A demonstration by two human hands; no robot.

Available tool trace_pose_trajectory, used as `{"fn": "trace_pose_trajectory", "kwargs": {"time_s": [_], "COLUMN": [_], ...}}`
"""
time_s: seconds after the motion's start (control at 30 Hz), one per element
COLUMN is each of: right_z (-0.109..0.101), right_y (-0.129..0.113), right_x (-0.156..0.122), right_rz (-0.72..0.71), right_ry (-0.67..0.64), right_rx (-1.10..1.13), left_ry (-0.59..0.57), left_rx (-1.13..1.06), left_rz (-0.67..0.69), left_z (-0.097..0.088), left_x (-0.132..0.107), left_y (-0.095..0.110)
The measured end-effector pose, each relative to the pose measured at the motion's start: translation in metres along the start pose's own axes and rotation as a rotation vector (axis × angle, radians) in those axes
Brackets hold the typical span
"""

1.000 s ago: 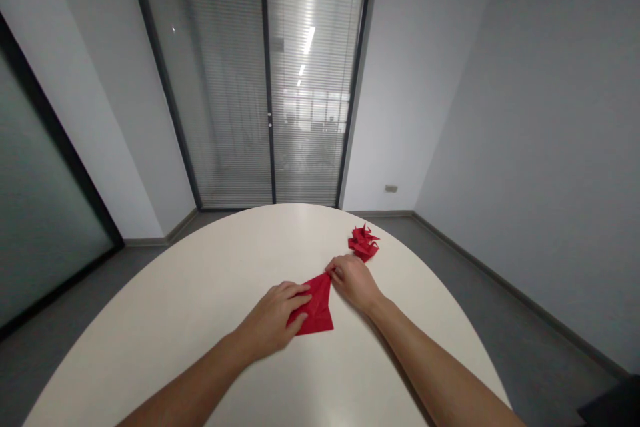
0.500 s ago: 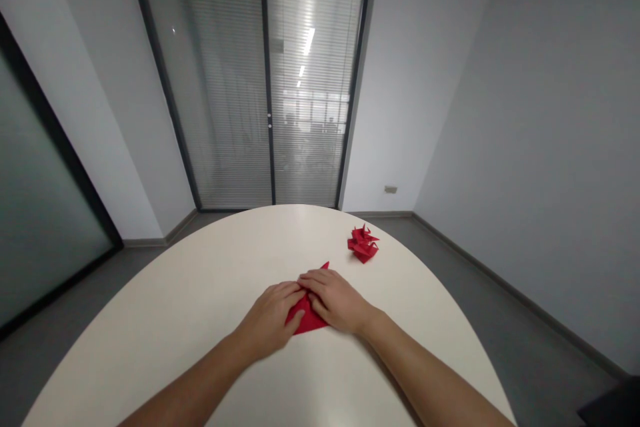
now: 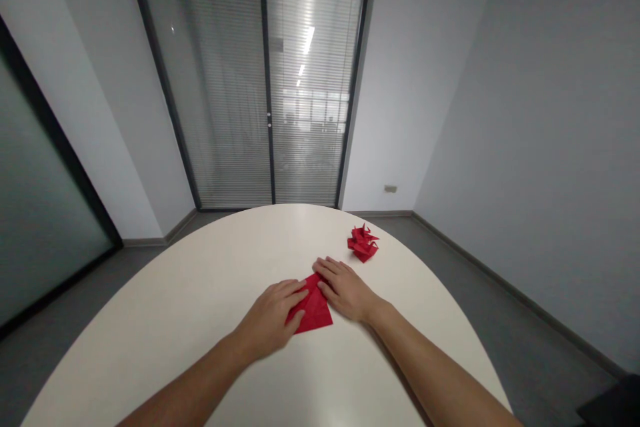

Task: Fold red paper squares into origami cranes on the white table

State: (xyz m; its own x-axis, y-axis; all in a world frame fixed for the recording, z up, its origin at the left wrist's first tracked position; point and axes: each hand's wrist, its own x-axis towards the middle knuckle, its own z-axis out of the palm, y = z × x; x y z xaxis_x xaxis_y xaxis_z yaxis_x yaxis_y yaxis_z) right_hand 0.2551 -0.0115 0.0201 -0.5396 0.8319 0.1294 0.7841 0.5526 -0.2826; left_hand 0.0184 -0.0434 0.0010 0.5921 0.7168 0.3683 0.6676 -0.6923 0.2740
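A folded sheet of red paper (image 3: 315, 312) lies flat on the table between my hands, its near edge and right corner showing. My left hand (image 3: 273, 317) rests on the paper's left side, fingers stretched out and the thumb apart. Over the upper right part lies my right hand (image 3: 345, 288), fingers extended and pressed down flat. Both hands cover parts of the sheet, so its full outline is hidden. Beyond my right hand sits a small cluster of folded red paper pieces (image 3: 363, 243) with pointed tips.
The round, cream-white table (image 3: 215, 253) fills the lower view, its far edge curving close to the glass doors with blinds (image 3: 225, 93). White walls stand on both sides. A dark object (image 3: 613, 403) shows at the lower right, beyond the table.
My right hand has slid to the right and slightly away from me, apart from my left hand, uncovering more of the red paper. My left hand has stayed about in place.
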Motion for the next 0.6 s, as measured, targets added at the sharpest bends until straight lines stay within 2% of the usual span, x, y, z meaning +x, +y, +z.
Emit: {"fn": "trace_pose_trajectory", "kwargs": {"time_s": [0.13, 0.23, 0.33, 0.4, 0.47, 0.6], "right_z": [0.001, -0.002, -0.006, -0.008, -0.007, -0.004], "right_y": [-0.001, -0.002, -0.008, -0.012, -0.014, -0.012], "right_x": [-0.001, -0.001, 0.000, 0.000, -0.001, -0.002], "right_rz": [0.040, 0.103, 0.001, -0.122, -0.186, -0.077], "right_ry": [-0.071, -0.031, -0.012, -0.048, -0.096, -0.144], "right_rx": [-0.002, -0.045, -0.017, 0.037, 0.079, 0.082], "left_ry": [-0.024, -0.035, -0.032, -0.018, 0.000, -0.004], "left_rx": [-0.006, -0.014, -0.005, -0.011, -0.031, -0.019], "left_rz": [0.025, 0.042, 0.035, 0.024, 0.027, 0.031], "left_z": [-0.003, -0.006, -0.007, -0.005, -0.004, -0.003], "left_x": [0.000, 0.000, 0.001, 0.003, 0.005, 0.006], "left_y": [0.003, 0.005, 0.004, 0.002, 0.001, 0.001]}}
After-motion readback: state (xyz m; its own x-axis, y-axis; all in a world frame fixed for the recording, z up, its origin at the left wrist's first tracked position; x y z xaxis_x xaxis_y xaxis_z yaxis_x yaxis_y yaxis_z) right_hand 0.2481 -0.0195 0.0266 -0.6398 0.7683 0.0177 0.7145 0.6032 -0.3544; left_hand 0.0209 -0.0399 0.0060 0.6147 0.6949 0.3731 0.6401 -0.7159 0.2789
